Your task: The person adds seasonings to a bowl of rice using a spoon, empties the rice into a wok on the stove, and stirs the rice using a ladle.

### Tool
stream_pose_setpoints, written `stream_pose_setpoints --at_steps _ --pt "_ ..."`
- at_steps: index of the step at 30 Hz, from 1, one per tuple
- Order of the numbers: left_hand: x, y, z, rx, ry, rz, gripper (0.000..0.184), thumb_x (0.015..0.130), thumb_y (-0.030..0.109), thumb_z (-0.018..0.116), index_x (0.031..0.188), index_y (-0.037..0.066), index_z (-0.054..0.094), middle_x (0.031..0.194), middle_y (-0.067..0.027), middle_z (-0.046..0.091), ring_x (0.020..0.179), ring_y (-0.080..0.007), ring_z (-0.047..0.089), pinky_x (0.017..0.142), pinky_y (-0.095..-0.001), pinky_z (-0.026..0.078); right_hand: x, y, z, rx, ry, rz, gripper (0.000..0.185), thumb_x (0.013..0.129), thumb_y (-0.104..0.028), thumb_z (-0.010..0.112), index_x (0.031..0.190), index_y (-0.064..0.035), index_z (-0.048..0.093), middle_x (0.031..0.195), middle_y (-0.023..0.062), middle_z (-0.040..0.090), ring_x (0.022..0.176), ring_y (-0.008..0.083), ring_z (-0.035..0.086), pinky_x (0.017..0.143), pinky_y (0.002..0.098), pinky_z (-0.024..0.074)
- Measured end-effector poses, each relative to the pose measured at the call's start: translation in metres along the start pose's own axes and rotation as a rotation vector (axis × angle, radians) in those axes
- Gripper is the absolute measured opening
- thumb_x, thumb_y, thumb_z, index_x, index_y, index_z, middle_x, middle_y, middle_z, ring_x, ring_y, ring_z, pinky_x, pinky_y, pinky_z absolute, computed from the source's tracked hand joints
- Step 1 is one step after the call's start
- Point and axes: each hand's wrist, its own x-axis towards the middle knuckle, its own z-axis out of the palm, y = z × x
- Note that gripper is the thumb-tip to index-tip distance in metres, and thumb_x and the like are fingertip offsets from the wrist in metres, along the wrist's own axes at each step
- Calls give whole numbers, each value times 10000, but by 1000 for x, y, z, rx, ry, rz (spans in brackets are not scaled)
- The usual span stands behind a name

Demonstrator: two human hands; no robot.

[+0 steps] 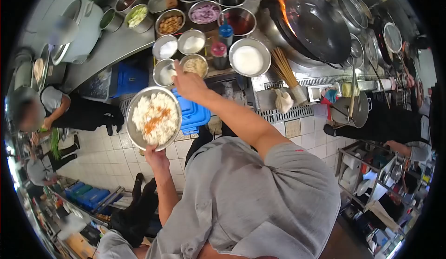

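Note:
My left hand (157,159) grips the near rim of a round metal bowl (129,129), tilted towards me. Inside lies a heap of white, crumbly food (144,112) with orange-brown seasoning (157,121) scattered over its middle. My right hand (189,86) reaches over the counter's edge, its fingertips at a small metal bowl of white seasoning (165,73). Those fingers look pinched together; what is between them is too small to make out. Beside that hand stand a bowl of pale, grainy paste (195,66) and two bowls of white powder (167,49) (191,42).
A wok (318,26) sits tilted at the stove with flames (290,8) beside it. Bottles (219,54), a bowl of white liquid (247,60) and a bamboo brush (283,68) stand nearby. Blue containers (193,112) are below the counter. Co-workers (55,105) stand left, right and behind.

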Motion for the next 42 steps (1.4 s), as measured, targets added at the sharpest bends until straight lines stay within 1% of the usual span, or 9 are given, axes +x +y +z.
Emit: stream_pose_setpoints --at_steps 9,14,25,29,31,32,33,37,42 --pt "-76 -40 -26 -57 75 31 537 828 90 536 1356 -4 515 1312 -116 640 1135 -224 671 888 -327 572 -123 36 -56 317 161 -301 205 968 -227 574 1018 -54 671 793 165 701 780 399 691 659 501 536" --pt "-122 -77 -32 -126 123 54 526 809 94 557 1329 13 539 1298 -98 651 1089 -206 676 794 -299 551 -236 126 -73 216 -74 1 182 929 -196 579 891 -58 691 823 204 688 793 435 669 702 526 528" --pt "-320 -208 -70 -396 298 119 558 790 84 528 1316 -100 544 1328 -201 629 1217 -328 631 1033 -485 524 -478 299 -156 -283 -350 147 225 925 -222 567 946 -66 729 905 223 712 876 440 680 785 520 541" --pt "-381 -239 -66 -456 484 249 598 745 55 564 1338 -6 520 1143 -141 681 980 -259 721 791 -425 643 -448 363 -164 -239 -470 -147 233 937 -221 625 1003 -15 713 853 182 734 779 349 716 716 435 566" --pt "-387 -233 -54 -459 542 335 634 740 41 555 1369 38 479 1121 -118 667 870 -211 716 661 -361 627 -414 367 -153 113 -631 420 224 961 -167 615 1033 27 701 787 130 722 659 218 689 605 353 552" --pt "-381 -241 -55 -478 633 353 627 733 24 555 1352 80 474 1028 -84 644 753 -159 658 531 -297 526 -399 371 -147 84 -685 363 218 967 -151 607 1036 34 699 776 119 713 636 190 669 580 330 539" --pt "-387 -260 -68 -492 637 379 631 762 4 553 1387 21 468 1180 -118 648 1007 -246 698 815 -407 630 -391 373 -139 69 -732 296 212 973 -136 598 1038 41 697 765 107 704 613 162 649 554 307 526" --pt "-388 -281 -45 -546 757 395 556 755 23 570 1310 15 531 1079 -98 669 877 -221 703 759 -382 620 -362 406 -160 -52 -940 46 205 974 -119 598 1054 51 681 751 102 698 569 145 628 521 291 517" --pt "-419 -275 -24 -673 988 434 411 752 69 585 1146 -42 626 1050 -105 687 918 -230 697 840 -386 591 -336 427 -180 -87 -1023 654 200 953 -114 570 1094 -2 658 763 87 671 551 186 621 485 330 517"
